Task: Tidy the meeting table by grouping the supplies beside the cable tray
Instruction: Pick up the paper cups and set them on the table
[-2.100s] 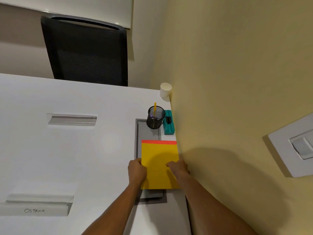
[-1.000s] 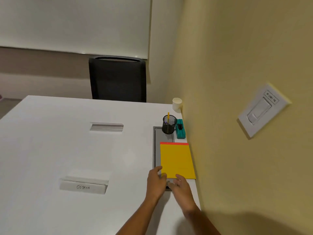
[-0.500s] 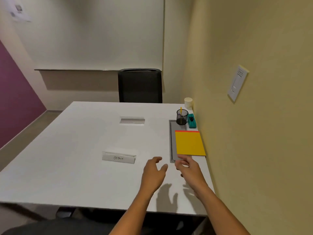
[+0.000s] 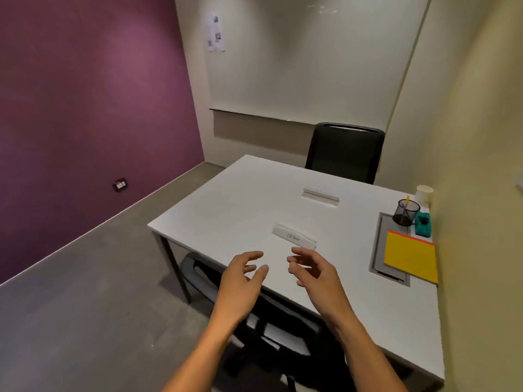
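A yellow notepad (image 4: 410,256) with a red top strip lies partly over the grey cable tray (image 4: 379,244) at the table's right side by the wall. Behind it stand a black mesh pen cup (image 4: 405,213), a teal stapler (image 4: 423,224) and a white paper cup (image 4: 424,193). A white name card (image 4: 294,236) with handwriting lies mid-table; a second card holder (image 4: 320,196) lies farther back. My left hand (image 4: 242,281) and my right hand (image 4: 314,274) hover empty over the table's near edge, fingers spread, just short of the name card.
The white table (image 4: 226,210) stands against a yellow wall on the right. One black chair (image 4: 343,152) is at the far end, another (image 4: 271,329) is tucked under the near edge below my arms. A purple wall and grey floor lie to the left.
Both hands have let go of the yellow notepad and moved left, away from the cable tray, toward the name card. The view has pulled back and swung left.
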A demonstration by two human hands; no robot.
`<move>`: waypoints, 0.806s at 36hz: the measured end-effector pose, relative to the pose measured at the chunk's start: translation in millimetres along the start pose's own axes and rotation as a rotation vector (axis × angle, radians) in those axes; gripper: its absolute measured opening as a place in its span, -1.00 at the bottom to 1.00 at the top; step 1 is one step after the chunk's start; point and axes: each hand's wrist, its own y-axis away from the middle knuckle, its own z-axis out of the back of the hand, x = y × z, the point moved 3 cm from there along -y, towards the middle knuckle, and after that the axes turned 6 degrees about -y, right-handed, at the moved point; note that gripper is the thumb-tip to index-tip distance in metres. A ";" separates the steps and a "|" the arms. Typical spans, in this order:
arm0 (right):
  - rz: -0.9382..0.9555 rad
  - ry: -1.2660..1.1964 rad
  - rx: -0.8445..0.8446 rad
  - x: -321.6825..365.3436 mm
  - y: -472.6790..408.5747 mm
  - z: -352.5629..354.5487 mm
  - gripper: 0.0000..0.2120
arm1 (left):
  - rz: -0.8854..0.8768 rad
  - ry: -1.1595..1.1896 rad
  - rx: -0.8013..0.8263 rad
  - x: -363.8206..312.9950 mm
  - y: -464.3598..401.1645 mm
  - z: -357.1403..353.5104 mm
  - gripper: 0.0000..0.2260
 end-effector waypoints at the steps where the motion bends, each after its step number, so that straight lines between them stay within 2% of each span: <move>1: 0.009 0.000 0.041 2.1 3.4 -13.6 -0.78 | 0.012 -0.003 -0.039 4.6 4.5 15.8 -0.78; 7: 0.023 0.007 0.273 8.0 16.9 -94.7 -0.76 | 0.069 -0.034 -0.200 38.0 28.5 101.4 -0.79; 14: -0.019 -0.001 0.428 4.8 21.8 -204.7 -0.73 | 0.153 -0.073 -0.363 93.5 53.9 205.9 -0.79; 19: 0.002 0.029 0.509 3.1 20.4 -294.2 -0.72 | 0.189 -0.066 -0.465 139.5 62.9 284.6 -0.79; 29: -0.007 0.021 0.557 -12.6 3.7 -477.2 -0.73 | 0.275 -0.135 -0.523 230.5 65.2 440.4 -0.80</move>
